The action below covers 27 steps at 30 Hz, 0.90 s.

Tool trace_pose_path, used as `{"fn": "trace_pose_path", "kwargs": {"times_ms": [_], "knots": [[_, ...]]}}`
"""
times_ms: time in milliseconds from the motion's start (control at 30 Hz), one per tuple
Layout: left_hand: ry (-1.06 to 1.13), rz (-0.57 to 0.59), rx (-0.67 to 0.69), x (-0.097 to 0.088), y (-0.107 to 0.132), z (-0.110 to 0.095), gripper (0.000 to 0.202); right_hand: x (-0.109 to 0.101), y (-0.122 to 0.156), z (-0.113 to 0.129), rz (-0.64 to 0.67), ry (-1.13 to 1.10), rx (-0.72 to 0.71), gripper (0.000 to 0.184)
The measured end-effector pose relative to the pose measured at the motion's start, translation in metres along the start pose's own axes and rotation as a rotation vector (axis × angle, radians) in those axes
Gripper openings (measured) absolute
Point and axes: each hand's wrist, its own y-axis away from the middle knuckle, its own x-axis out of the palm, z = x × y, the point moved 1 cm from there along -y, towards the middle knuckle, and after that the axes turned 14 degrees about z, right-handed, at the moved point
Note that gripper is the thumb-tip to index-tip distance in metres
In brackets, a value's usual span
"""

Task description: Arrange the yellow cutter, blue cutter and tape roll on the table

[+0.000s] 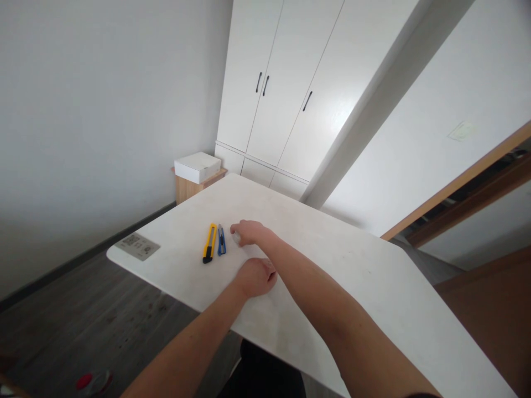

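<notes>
Two box cutters lie side by side on the white table (315, 243): a yellow one (210, 243) with a black end, and a smaller blue one (221, 241). My right hand (250, 232) is just right of the blue cutter, apart from it. Its fingers are closed around a small whitish thing (237, 237), too small to identify. Nearer to me, my left hand (257, 276) rests low over the tabletop under my right forearm. Its fingers are curled in; whatever they may hold is hidden.
A printed label (139, 246) is stuck on the table's left corner. Beyond the far edge, a white box (197, 167) sits on a wooden stand (186, 189). A white cabinet (286, 83) stands behind. On the floor at lower left is an object with a red part (84, 381).
</notes>
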Motion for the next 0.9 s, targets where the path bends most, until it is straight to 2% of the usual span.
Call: {"fn": "trace_pose_path", "kwargs": {"times_ms": [167, 767, 900], "knots": [[-0.013, 0.007, -0.004, -0.001, 0.001, -0.001, 0.022, 0.002, -0.006, -0.003, -0.014, -0.007, -0.033, 0.051], [-0.015, 0.005, -0.002, -0.001, 0.000, 0.000, 0.021, 0.004, -0.003, 0.002, -0.036, 0.053, -0.022, 0.046], [-0.028, 0.014, -0.004, -0.002, 0.001, 0.000, 0.024, 0.005, 0.010, -0.010, -0.056, 0.016, 0.007, 0.047]]}}
